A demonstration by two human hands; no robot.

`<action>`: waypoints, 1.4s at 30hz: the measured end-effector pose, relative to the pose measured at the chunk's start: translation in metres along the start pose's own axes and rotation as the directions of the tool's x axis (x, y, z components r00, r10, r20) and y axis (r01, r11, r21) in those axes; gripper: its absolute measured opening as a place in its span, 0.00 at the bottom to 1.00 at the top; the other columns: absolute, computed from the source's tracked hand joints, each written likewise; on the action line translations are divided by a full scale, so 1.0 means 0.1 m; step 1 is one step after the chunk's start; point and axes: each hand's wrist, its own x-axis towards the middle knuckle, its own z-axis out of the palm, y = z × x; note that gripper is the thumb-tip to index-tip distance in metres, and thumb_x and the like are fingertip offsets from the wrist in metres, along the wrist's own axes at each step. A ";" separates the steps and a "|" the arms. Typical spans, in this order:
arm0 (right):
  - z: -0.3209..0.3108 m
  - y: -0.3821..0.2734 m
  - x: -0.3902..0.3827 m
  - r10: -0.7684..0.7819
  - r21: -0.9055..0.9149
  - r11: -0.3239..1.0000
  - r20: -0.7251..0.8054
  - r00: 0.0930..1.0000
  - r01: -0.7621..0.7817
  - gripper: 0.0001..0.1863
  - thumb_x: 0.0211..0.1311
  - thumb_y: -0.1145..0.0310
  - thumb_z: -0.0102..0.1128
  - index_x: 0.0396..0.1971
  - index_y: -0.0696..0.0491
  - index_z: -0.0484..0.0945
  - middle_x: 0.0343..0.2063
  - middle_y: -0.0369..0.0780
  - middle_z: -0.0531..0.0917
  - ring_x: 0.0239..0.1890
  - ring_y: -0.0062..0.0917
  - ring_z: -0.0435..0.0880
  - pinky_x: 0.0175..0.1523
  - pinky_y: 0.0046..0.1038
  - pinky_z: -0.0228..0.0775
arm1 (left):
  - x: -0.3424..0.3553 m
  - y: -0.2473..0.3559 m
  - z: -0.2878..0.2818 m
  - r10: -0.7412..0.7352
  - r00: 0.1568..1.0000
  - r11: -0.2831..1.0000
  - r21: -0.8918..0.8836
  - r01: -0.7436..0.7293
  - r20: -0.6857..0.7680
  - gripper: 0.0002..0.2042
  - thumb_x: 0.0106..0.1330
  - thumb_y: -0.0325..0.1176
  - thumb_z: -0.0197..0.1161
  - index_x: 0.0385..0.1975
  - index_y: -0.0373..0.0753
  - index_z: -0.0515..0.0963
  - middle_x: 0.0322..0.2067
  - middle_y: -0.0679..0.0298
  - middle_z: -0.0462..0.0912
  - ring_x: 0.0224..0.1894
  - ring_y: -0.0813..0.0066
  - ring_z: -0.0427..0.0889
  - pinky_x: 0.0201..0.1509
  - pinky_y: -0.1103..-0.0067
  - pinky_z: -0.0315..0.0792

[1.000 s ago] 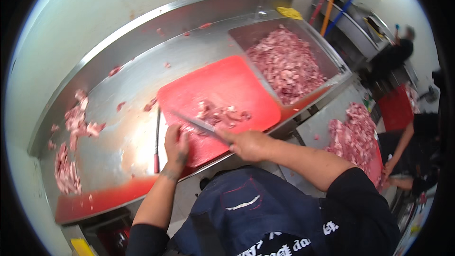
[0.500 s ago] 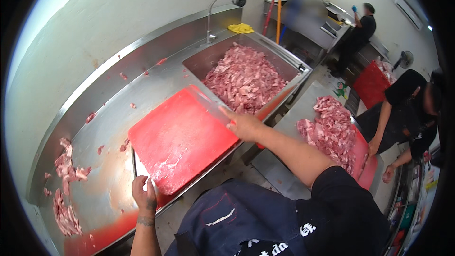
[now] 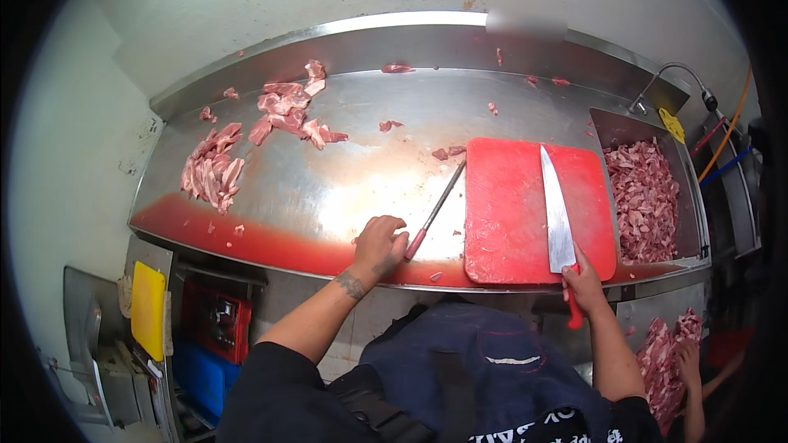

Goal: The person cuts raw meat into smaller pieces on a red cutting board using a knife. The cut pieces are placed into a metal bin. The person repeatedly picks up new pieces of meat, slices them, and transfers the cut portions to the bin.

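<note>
My right hand (image 3: 581, 283) is closed round the red handle of a large kitchen knife (image 3: 558, 221) at the near edge of a red cutting board (image 3: 505, 213). The broad blade points away from me over the board. My left hand (image 3: 380, 244) is over the steel counter, left of the board, with thumb and fingers apart and nothing visible in it. Just beside its fingertips lies a honing steel (image 3: 437, 209) with a red handle, its rod slanting toward the board's left edge. No meat lies on the board.
A sink basin (image 3: 644, 197) full of cut meat adjoins the board's right side. Meat pieces (image 3: 287, 107) and a pile of strips (image 3: 213, 168) lie at the counter's left. A yellow cloth (image 3: 671, 125) hangs near the tap. Another person's hand (image 3: 688, 361) touches meat at lower right.
My view has swung left. My right hand has drawn the knife back from the basin side to the board's near edge. My left hand has moved away from the board's near left corner.
</note>
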 end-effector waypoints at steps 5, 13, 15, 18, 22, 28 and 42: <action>-0.06 0.21 0.04 -0.025 0.089 0.996 -0.002 1.000 0.025 0.39 0.76 0.73 0.57 0.83 0.46 0.57 0.25 0.37 0.78 0.17 0.21 0.75 0.23 0.27 0.73 | -0.06 -0.23 -0.11 -0.069 0.990 0.978 -0.186 0.092 0.122 0.10 0.64 0.34 0.65 0.39 0.35 0.86 0.39 0.50 0.88 0.46 0.46 0.83 0.53 0.58 0.78; 0.36 0.25 -0.29 -0.110 -0.171 0.983 -0.264 0.958 0.065 0.44 0.75 0.57 0.63 0.86 0.40 0.51 0.31 0.43 0.86 0.21 0.25 0.82 0.34 0.32 0.82 | 0.17 0.27 0.25 0.392 0.909 0.905 -0.235 -0.354 0.140 0.14 0.61 0.33 0.70 0.44 0.35 0.80 0.40 0.49 0.81 0.47 0.42 0.79 0.55 0.54 0.73; 0.40 0.32 -0.72 -0.124 -0.225 0.972 -0.248 0.961 0.067 0.43 0.75 0.57 0.62 0.86 0.38 0.53 0.32 0.46 0.87 0.25 0.29 0.86 0.37 0.35 0.82 | 0.02 0.43 0.34 0.489 0.868 0.860 -0.214 -0.463 0.087 0.18 0.61 0.32 0.71 0.50 0.35 0.79 0.46 0.47 0.80 0.51 0.42 0.78 0.59 0.55 0.73; 0.40 0.74 -1.64 -0.195 -0.367 0.926 -0.255 0.947 0.091 0.42 0.74 0.57 0.62 0.84 0.33 0.56 0.43 0.49 0.89 0.43 0.47 0.90 0.52 0.43 0.81 | -0.22 0.64 0.54 0.501 0.836 0.855 -0.276 -0.439 0.221 0.27 0.61 0.29 0.72 0.61 0.34 0.75 0.56 0.42 0.74 0.59 0.38 0.74 0.66 0.54 0.69; 0.44 1.67 -2.89 -0.072 -0.491 0.861 -0.374 0.925 -0.132 0.39 0.75 0.54 0.60 0.82 0.31 0.56 0.45 0.52 0.90 0.45 0.51 0.90 0.51 0.50 0.79 | -0.22 0.79 0.78 0.426 0.899 0.903 -0.112 -0.415 0.106 0.29 0.64 0.34 0.71 0.64 0.32 0.72 0.55 0.40 0.73 0.58 0.37 0.73 0.65 0.51 0.69; 0.64 2.96 -4.60 0.346 -0.353 0.762 -0.487 0.802 -0.543 0.35 0.74 0.50 0.60 0.79 0.32 0.64 0.51 0.51 0.89 0.51 0.52 0.89 0.56 0.51 0.80 | -0.22 0.87 0.86 0.436 0.897 0.898 0.030 -0.439 0.073 0.27 0.68 0.38 0.68 0.64 0.33 0.71 0.53 0.41 0.74 0.57 0.37 0.74 0.63 0.50 0.70; 0.63 3.74 -4.77 0.523 -0.398 0.676 -0.335 0.784 -0.621 0.20 0.66 0.55 0.65 0.56 0.41 0.84 0.43 0.50 0.91 0.48 0.47 0.91 0.51 0.47 0.82 | -0.19 0.97 0.87 0.457 0.889 0.868 -0.205 -0.451 -0.023 0.16 0.62 0.35 0.75 0.44 0.35 0.79 0.40 0.52 0.80 0.50 0.47 0.76 0.56 0.54 0.72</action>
